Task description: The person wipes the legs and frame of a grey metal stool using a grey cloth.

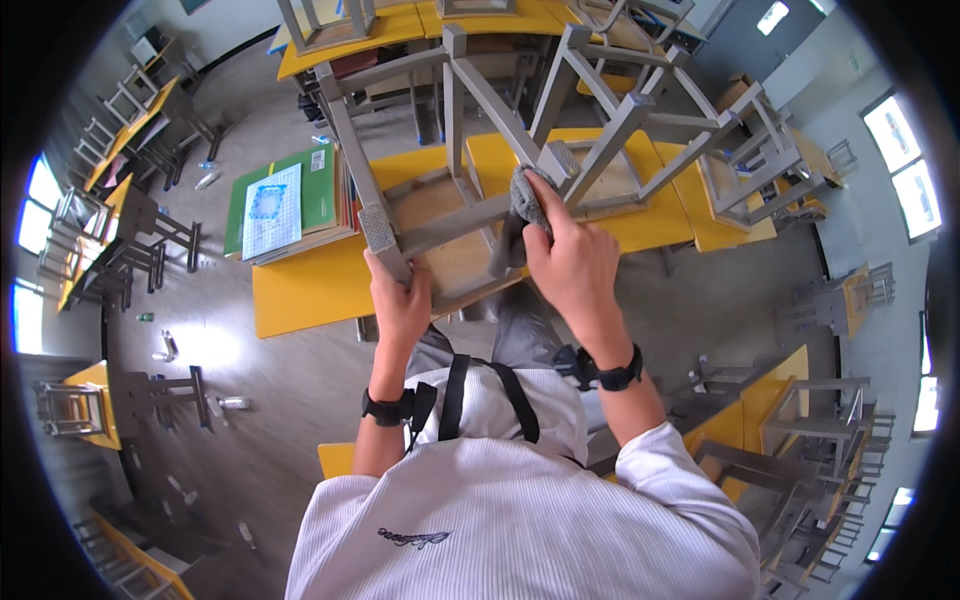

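An upturned grey stool [457, 226] rests with its wooden seat down on a yellow desk [307, 292], its legs pointing up. My left hand [401, 304] is wrapped around its near left leg, just below the foot with a patterned end cap. In my right hand [574, 262] is a dark grey cloth [508, 244]. The forefinger presses the bunched cloth against the near right leg, close to where the crossbar meets it. Part of the cloth hangs down below the fingers.
Left of the stool, a stack of books [319, 195] lies on the desk, with a patterned booklet [271, 214] on top. Another upturned stool [611, 142] stands close on the right. Plastic bottles [235, 403] litter the floor. More desks with upturned stools surround me.
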The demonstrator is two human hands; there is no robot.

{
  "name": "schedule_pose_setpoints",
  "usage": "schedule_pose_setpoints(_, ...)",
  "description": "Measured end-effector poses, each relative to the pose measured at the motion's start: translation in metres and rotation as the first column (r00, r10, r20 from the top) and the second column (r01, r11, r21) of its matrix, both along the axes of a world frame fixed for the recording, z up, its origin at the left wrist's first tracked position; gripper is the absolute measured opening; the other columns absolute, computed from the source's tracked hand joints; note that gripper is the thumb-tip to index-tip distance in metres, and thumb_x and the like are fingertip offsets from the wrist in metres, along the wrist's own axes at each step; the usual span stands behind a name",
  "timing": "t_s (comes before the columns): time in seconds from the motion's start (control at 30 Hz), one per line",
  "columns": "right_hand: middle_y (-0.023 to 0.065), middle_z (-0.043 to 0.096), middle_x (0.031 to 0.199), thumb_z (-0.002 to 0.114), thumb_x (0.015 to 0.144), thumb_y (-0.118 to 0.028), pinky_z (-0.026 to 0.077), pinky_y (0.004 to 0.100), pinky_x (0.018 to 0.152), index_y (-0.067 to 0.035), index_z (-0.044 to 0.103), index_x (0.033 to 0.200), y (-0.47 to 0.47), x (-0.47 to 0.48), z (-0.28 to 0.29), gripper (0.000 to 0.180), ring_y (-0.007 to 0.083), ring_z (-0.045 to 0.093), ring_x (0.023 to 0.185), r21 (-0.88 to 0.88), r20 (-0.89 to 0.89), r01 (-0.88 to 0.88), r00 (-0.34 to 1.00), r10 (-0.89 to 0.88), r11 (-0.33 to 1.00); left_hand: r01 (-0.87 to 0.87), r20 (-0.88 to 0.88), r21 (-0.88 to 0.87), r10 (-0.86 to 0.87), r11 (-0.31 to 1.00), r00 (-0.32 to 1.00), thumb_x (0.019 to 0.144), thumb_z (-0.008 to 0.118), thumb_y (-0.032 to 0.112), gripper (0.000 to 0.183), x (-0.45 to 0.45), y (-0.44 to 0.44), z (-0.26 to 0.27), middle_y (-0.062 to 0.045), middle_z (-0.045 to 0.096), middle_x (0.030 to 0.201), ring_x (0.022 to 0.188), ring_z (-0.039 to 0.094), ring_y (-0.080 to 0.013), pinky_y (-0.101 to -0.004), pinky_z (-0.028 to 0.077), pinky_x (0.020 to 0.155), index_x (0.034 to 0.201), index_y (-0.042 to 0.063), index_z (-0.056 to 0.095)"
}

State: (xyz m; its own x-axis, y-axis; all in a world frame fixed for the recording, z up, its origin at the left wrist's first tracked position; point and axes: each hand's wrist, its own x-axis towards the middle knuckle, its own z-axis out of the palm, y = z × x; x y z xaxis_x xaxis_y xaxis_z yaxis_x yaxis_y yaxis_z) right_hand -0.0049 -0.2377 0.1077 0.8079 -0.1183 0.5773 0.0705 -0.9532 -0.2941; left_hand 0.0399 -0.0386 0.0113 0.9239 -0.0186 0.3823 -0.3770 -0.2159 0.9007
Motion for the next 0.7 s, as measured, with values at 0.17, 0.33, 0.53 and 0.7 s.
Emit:
schedule_pose_setpoints(0.17,0.0125,0.058,0.051,0.061,0.082,-0.02,0.049,0.0435,0.046,-0.008,0.048,0.138,0.05,-0.006,-0.001,0.059,0.0321,0.06,0.045,0.123,-0.085,-0.071,0.993,0.082,0.99,-0.002,-0.099,-0.063,-0.005,0.998,0.995,0.086,0.056,0.003,0.04,0.0,0.002,-0.012,-0.02,0.059,0.096,0.081,0.057,-0.0281,-0.0359,0.048,0.073,0.122,-0.004,0.041)
schedule_pose_setpoints(0.33,0.0129,0.064,0.064,0.061,0.078,-0.016,0.05,0.0392,0.049,-0.01,0.054,0.135,0.102,-0.005,-0.004,0.058,0.0286,0.06,0.048,0.259,0.003,-0.26,0.963,0.268,0.93,0.058,-0.049,-0.136,-0.065,0.989,0.997,0.091,0.058,0.01,0.051,0.0,0.007,-0.019,-0.013,0.052,0.121,0.11,0.053,-0.0235,-0.034,0.043,0.094,0.136,0.0,0.037)
schedule_pose_setpoints(0.53,0.0126,0.068,0.075,0.059,0.075,-0.01,0.051,0.0363,0.052,-0.004,0.059,0.129,0.061,-0.002,-0.039,0.055,0.0273,0.06,0.051,0.26,0.195,-0.413,0.908,0.372,0.873,0.004,0.096,-0.068,0.003,0.998,0.995,0.089,0.056,0.001,0.033,0.004,0.008,-0.018,-0.008,0.057,0.112,0.101,0.056,-0.0178,-0.0328,0.046,0.086,0.121,-0.002,0.052)
schedule_pose_setpoints(0.7,0.0081,0.061,0.064,0.064,0.072,-0.008,0.046,0.0386,0.05,-0.014,0.059,0.133,0.035,0.005,-0.061,0.062,0.0277,0.056,0.05,0.385,0.329,-0.329,0.922,0.205,0.862,0.033,-0.021,0.011,-0.033,0.999,0.999,0.087,0.051,-0.002,0.018,-0.001,0.007,-0.004,-0.009,0.058,0.099,0.09,0.056,-0.0175,-0.0303,0.045,0.079,0.105,-0.002,0.057)
